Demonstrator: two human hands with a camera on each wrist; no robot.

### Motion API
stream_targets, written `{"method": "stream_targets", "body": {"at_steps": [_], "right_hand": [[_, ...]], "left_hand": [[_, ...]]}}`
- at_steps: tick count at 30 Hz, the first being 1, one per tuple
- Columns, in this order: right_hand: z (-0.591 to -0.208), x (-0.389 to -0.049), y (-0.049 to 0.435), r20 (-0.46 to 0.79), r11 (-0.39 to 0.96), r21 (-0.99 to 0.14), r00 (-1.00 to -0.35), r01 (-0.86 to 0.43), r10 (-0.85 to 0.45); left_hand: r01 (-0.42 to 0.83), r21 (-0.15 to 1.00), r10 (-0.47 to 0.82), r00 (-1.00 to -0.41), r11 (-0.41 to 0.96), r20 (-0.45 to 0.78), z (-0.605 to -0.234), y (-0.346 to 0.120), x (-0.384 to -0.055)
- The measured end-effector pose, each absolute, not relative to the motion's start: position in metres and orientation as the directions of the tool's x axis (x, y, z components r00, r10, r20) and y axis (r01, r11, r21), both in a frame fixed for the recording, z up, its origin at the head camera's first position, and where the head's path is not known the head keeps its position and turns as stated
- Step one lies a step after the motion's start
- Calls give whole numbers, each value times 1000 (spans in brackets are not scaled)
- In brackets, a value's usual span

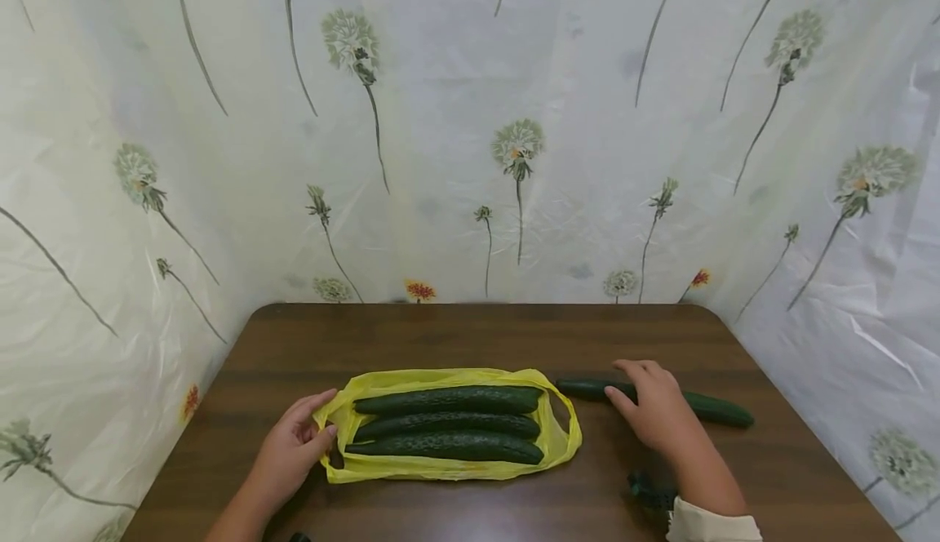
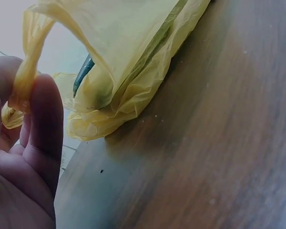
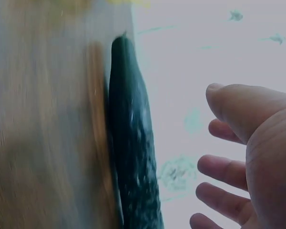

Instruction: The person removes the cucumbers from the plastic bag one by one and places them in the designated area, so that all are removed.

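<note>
Three dark green cucumbers (image 1: 448, 423) lie side by side in a yellow plastic bag (image 1: 441, 379) on the table. At the bag's left end my left hand (image 1: 294, 444) pinches a bag handle (image 2: 26, 76) between thumb and fingers. One more cucumber (image 1: 716, 410) lies on the table to the right of the bag. Over this cucumber hovers my right hand (image 1: 654, 403), its fingers spread and holding nothing. In the right wrist view, a gap shows between the fingers (image 3: 224, 171) and the cucumber (image 3: 131, 124).
The brown wooden table (image 1: 470, 334) has rounded far corners. A floral curtain (image 1: 441, 158) hangs behind it and along both sides. A dark strap-like object (image 1: 649, 493) is near my right wrist.
</note>
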State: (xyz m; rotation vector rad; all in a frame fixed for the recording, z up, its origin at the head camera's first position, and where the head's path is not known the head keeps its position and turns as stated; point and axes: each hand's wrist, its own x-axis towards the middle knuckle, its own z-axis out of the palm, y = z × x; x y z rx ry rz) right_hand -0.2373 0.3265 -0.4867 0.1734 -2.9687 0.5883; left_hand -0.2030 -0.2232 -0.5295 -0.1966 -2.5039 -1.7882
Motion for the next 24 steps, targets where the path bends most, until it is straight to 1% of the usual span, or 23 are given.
{"method": "stream_targets", "body": {"at_steps": [12, 19, 24], "right_hand": [[-486, -238, 290, 195, 876, -421, -967, -234, -165], [-488, -240, 270, 201, 859, -433, -958, -273, -204], [-488, -243, 254, 189, 846, -431, -948, -314, -255]], "left_hand": [[144, 929, 76, -989, 341, 125, -527, -223, -202], [151, 925, 79, -988, 348, 131, -528, -224, -203], [151, 920, 73, -988, 361, 134, -530, -224, -204]]}}
